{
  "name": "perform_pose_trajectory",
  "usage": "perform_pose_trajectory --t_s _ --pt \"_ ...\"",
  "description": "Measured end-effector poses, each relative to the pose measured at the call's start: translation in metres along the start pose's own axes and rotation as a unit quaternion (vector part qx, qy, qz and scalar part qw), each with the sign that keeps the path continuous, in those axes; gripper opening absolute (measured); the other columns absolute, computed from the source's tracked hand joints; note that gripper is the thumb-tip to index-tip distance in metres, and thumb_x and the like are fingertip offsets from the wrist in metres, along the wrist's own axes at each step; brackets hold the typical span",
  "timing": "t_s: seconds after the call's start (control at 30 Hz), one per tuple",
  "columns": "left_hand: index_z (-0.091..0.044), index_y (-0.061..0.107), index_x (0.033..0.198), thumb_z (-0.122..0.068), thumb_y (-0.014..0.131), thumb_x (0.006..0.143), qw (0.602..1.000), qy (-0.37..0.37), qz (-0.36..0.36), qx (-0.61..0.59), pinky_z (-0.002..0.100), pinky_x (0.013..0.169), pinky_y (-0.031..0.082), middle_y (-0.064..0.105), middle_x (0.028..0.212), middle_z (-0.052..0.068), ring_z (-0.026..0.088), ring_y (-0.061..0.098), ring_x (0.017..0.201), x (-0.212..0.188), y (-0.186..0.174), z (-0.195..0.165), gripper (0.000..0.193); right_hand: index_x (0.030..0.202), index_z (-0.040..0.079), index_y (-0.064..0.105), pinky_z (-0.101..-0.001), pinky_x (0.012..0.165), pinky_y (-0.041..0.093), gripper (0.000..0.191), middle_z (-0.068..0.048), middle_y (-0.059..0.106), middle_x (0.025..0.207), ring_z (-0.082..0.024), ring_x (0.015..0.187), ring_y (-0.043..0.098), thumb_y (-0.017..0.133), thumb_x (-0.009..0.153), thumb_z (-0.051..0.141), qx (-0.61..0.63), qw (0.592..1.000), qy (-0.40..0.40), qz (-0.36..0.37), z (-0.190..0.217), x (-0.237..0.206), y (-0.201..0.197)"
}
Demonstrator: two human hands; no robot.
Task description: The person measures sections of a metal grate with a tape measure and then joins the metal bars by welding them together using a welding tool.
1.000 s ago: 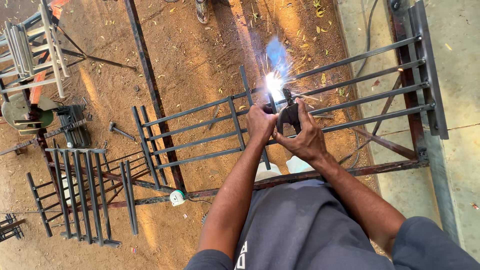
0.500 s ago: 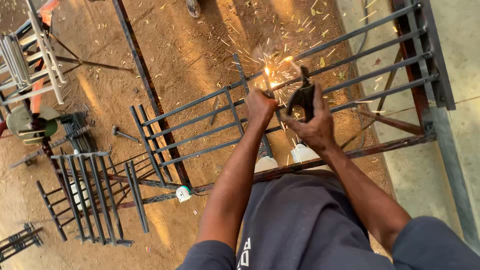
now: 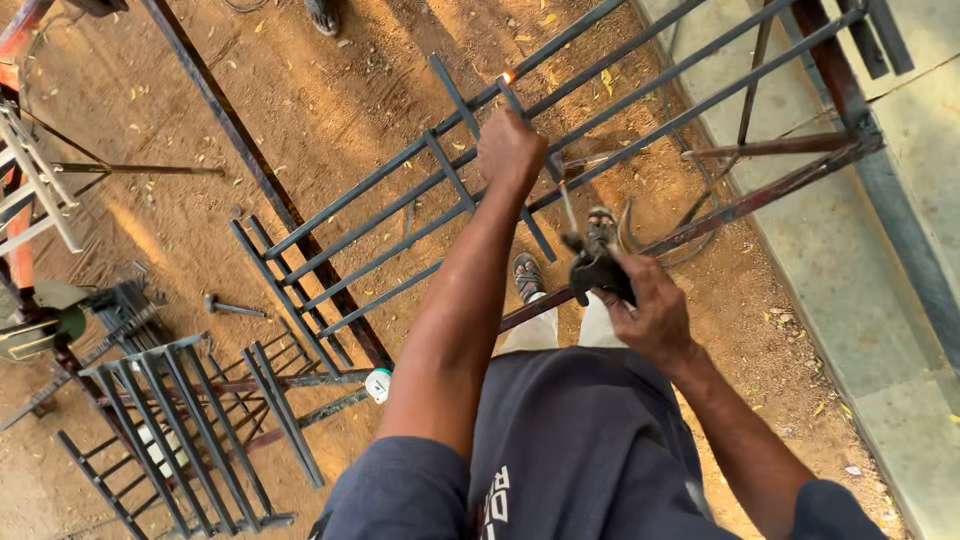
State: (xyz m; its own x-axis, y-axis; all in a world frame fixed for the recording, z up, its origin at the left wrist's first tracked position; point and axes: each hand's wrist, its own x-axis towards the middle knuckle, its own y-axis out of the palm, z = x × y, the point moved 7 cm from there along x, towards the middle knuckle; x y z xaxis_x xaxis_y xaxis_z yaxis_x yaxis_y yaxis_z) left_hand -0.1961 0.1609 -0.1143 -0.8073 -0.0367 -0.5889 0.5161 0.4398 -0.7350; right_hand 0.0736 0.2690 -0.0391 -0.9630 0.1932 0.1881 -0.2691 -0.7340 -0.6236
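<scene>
My left hand (image 3: 508,150) grips a short upright bar of a grey metal grille (image 3: 400,215) that lies raised in front of me. A small glowing orange spot (image 3: 507,77) sits on the bar just above that hand. My right hand (image 3: 650,312) is pulled back near my waist and holds a black welding electrode holder (image 3: 597,268) with a thin rod pointing up toward the grille. My sandalled feet (image 3: 527,275) show below the bars on the dirt.
A rusty steel frame (image 3: 760,190) supports the grille at the right beside a concrete slab (image 3: 880,300). Smaller grey grilles (image 3: 190,430) lie at the lower left with a hammer (image 3: 232,306) and a tape roll (image 3: 377,384). Another person's foot (image 3: 322,14) is at the top.
The bright arc and sparks have stopped, leaving only a glow. My right hand has drawn the electrode holder back from the grille toward my body; my left hand stays on the bar.
</scene>
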Motion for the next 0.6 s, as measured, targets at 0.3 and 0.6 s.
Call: perform_pose_trajectory --t_s 0.3,0.6 --pt "-0.012 0.069 0.102 -0.008 0.072 0.087 1.0 -0.003 -0.023 0.021 0.034 0.057 0.058 0.073 0.092 0.007 0.016 0.071 0.076 0.013 0.014 0.012 0.015 0.139 0.008 0.06 -0.0425 0.083 0.06 0.061 -0.013 0.07 0.111 -0.03 0.098 0.07 0.084 0.083 0.018 -0.107 0.994 0.002 -0.024 0.011 -0.032 0.035" --pt "-0.005 0.07 0.095 -0.013 0.068 0.086 1.0 0.021 -0.019 0.012 0.043 0.062 0.056 0.072 0.088 0.011 0.024 0.072 0.079 0.008 0.008 0.01 0.013 0.139 0.01 0.061 -0.0415 0.083 0.06 0.059 -0.014 0.067 0.114 -0.03 0.099 0.07 0.082 0.085 0.021 -0.089 0.996 -0.006 -0.003 0.001 -0.034 0.045"
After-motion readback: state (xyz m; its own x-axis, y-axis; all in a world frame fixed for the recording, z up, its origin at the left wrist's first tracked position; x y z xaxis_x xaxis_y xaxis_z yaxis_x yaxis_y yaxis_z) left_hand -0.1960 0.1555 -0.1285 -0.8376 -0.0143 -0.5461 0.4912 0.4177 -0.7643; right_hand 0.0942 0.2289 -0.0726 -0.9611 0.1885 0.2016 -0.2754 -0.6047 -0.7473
